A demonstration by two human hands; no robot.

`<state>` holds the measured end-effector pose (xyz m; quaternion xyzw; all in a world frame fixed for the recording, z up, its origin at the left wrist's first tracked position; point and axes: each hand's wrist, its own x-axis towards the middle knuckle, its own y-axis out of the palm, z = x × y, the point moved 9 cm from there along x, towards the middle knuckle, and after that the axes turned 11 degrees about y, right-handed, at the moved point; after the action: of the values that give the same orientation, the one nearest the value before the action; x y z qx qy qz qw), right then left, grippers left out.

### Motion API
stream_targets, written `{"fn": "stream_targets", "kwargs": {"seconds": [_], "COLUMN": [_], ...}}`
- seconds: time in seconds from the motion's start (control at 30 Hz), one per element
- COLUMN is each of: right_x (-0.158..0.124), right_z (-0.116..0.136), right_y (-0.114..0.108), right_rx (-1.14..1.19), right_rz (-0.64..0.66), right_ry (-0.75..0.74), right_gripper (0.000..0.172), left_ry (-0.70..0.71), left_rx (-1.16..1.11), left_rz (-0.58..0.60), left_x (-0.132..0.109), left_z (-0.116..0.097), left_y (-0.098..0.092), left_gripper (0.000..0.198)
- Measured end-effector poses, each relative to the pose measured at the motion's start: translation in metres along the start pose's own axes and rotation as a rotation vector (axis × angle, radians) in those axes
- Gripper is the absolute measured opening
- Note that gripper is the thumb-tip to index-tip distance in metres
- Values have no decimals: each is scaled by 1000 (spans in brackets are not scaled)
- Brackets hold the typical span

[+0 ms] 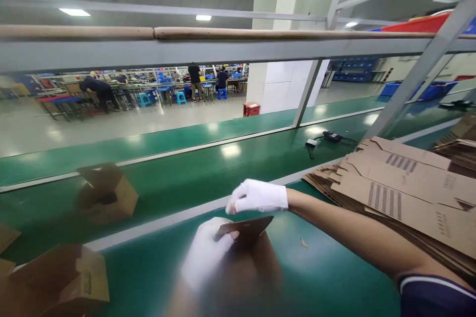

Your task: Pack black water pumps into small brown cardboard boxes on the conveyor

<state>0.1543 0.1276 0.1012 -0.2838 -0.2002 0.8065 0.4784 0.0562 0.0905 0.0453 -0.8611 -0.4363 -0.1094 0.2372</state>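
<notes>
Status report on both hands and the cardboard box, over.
Left hand gripping flap of cardboard box. Right hand close by, nothing visible in it. Small scrap beside the box.

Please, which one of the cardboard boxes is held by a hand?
The box at bottom centre: the left hand grips its raised flap, while no hand touches the boxes at left.

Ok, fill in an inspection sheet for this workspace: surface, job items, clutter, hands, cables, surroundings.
Surface: green worktop, glossy.
Job items: cardboard box in hand; flat cartons stacked at the right; open boxes at the left.
Clutter: small cardboard scrap on the worktop.
Hands: both white-gloved; left hand grips the box's flap; right hand near it, fingers curled, no object visible in it.
Cables: dark cable at a black adapter beyond the pale strip.
Surroundings: metal frame, blue stools, people in the background.
</notes>
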Motion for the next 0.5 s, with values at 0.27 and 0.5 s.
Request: {"fn": "stream_targets", "kwargs": {"seconds": [0.27,0.5], "right_x": [16,-55], "right_z": [-44,-179], "right_y": [-20,18], "right_rx": [134,295], "right_rz": [56,384], "right_ry": [159,605], "right_gripper": [23,47], "left_ry": [-201,-229], "left_rx": [-17,248], "left_rz": [-84,-463], "left_x": [-10,-53], "left_z": [17,9], "left_y": [-21,-94], "left_gripper": [30,37]}}
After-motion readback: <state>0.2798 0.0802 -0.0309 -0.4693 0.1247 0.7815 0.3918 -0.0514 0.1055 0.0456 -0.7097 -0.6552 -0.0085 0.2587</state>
